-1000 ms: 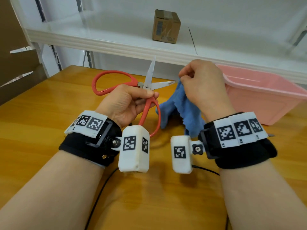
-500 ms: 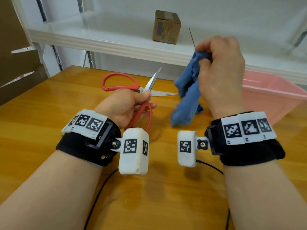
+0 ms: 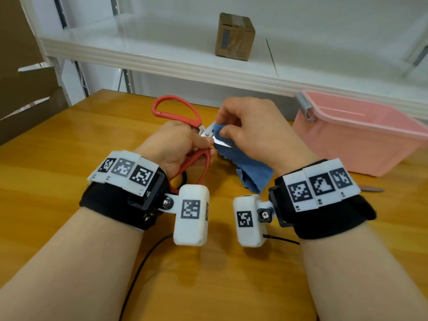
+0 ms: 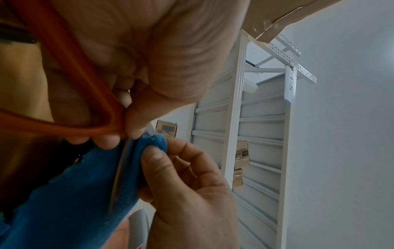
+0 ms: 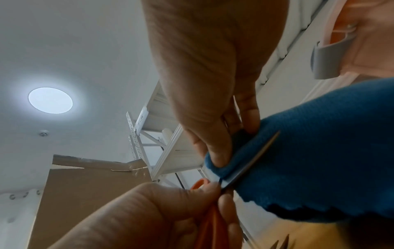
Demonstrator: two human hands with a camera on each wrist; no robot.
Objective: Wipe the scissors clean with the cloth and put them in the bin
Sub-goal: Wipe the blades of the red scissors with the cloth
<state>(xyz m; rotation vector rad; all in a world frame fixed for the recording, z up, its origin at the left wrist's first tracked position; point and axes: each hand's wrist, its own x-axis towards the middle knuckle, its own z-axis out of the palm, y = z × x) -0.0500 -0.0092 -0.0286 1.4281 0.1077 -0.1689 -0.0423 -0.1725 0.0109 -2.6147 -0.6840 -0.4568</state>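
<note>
My left hand (image 3: 185, 144) grips the red-handled scissors (image 3: 176, 112) near the pivot, above the wooden table. The blades are splayed apart. My right hand (image 3: 243, 130) pinches the blue cloth (image 3: 250, 167) around one blade close to the pivot, and the rest of the cloth hangs down toward the table. In the left wrist view the cloth (image 4: 85, 193) is folded over the steel blade (image 4: 121, 168), with the red handle (image 4: 85, 84) under my fingers. The right wrist view shows the cloth (image 5: 319, 160) wrapped on the blade edge (image 5: 253, 161). The pink bin (image 3: 361, 135) stands at the right.
A white shelf (image 3: 162, 54) runs along the back with a small cardboard box (image 3: 234, 37) on it. Brown cardboard (image 3: 25, 93) stands at the left. A metal tip of something (image 3: 370, 189) lies on the table behind my right wrist. Cables trail near my forearms.
My right hand has come down from head height with the cloth and now pinches it round a blade near the pivot. The scissors have turned in my left hand.
</note>
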